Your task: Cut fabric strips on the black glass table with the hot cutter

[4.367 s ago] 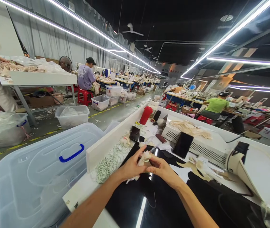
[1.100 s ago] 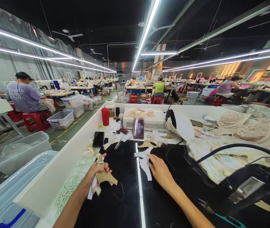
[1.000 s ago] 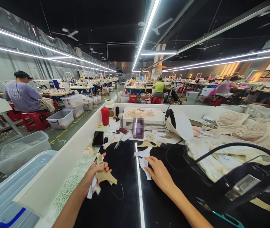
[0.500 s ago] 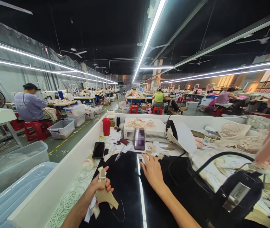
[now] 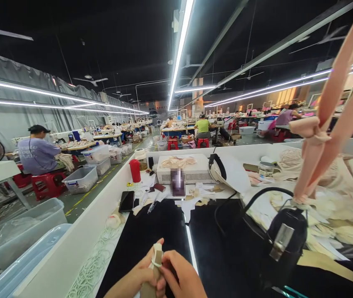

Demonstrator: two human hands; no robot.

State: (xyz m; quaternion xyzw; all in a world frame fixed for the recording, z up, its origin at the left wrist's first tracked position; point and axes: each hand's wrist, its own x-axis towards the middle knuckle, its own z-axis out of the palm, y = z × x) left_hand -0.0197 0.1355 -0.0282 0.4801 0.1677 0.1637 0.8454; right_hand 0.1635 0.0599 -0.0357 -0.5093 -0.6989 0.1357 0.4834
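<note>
My left hand (image 5: 142, 275) is closed around a folded bundle of beige pieces (image 5: 158, 250), which look like cut fabric, low over the black work surface (image 5: 164, 219). A pale rubber band (image 5: 157, 263) goes round the bundle. My right hand (image 5: 182, 273) is at the bundle's right side, its fingertips pinched at the band. Fingers hide part of the bundle. A white paper piece (image 5: 190, 205) lies at the far edge of the black surface.
Pale green rubber bands (image 5: 89, 265) heap along the left wall. Beyond the black surface are a dark phone (image 5: 127, 201), a red container (image 5: 135, 171) and a white box (image 5: 164, 176). A black cutting-machine-like device (image 5: 288, 236) with pink strips (image 5: 315, 153) stands right.
My right hand has come back from the far edge to the bundle, leaving a white piece there. My left hand has moved right and nearer with the bundle. The view has shifted slightly right.
</note>
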